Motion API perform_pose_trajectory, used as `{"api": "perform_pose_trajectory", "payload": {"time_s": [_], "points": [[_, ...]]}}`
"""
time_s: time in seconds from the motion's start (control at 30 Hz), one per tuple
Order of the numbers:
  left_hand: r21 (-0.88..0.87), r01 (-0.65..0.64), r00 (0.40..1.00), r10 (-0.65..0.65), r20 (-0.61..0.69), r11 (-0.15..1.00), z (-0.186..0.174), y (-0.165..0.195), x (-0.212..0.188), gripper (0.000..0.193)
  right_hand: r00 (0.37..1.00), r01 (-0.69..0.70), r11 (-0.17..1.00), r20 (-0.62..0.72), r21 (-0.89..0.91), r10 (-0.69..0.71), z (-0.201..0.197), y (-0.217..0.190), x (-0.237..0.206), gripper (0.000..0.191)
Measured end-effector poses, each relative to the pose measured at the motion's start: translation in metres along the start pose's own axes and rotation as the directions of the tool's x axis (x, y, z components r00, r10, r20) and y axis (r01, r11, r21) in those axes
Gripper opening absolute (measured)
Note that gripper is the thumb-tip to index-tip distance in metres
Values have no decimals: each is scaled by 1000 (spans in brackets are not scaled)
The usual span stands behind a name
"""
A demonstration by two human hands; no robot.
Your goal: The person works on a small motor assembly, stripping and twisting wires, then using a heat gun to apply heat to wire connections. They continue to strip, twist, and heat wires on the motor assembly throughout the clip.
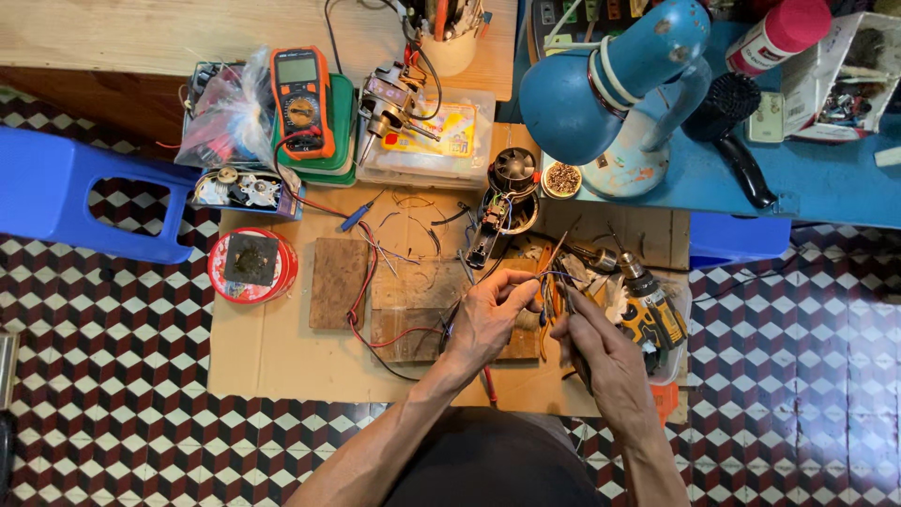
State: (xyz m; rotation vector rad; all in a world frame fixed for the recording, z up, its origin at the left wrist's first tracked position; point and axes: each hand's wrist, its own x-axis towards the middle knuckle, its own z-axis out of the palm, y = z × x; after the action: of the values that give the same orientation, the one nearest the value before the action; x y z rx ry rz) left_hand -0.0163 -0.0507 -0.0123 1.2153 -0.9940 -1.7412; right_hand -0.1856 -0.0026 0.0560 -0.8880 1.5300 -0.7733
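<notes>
Blue stool (66, 192): far left on the checkered floor, beside the cardboard sheet (272, 352).
Round red tin (251, 266): on the cardboard's left part, a dark square piece on top.
Multimeter (301, 99): orange-cased, lying on a green box above the cardboard; its red lead (361, 300) trails down across the wooden blocks (340, 282).
Left hand (488, 314): over the wooden blocks, thumb and fingers pinched shut on thin wires (552, 277).
Small motor (511, 183): just above the hands, wires hanging from it.
Right hand (605, 357): closed around a slim dark tool (574, 352), its tip at the same wires.
Yellow drill (649, 310): lying just right of the right hand.
Blue lamp (601, 89): on the blue desk (826, 178), upper right.
</notes>
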Motion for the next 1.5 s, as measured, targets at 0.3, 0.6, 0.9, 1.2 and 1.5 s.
{"api": "perform_pose_trajectory", "payload": {"time_s": [0.3, 0.6, 0.9, 1.2, 1.5], "points": [[199, -46, 958, 100, -268, 979, 33, 7, 10, 30, 972, 87, 965, 234, -249, -27, -28, -13, 55, 59], [101, -87, 956, 112, -272, 991, 52, 2, 23, 31, 945, 38, 995, 327, -96, -4, -55, 0, 82, 60], [114, -70, 966, 96, -238, 991, 47, 6, 27, 31, 957, 12, 997, 289, -80, 12, -53, -4, 83, 57], [165, -43, 941, 95, -324, 985, 55, 14, 25, 31, 982, 63, 992, 183, -113, -41, -45, 4, 83, 54], [35, -109, 930, 114, -348, 993, 56, 13, 18, 30, 988, 38, 999, 151, -14, -35, -35, 7, 87, 49]]}}
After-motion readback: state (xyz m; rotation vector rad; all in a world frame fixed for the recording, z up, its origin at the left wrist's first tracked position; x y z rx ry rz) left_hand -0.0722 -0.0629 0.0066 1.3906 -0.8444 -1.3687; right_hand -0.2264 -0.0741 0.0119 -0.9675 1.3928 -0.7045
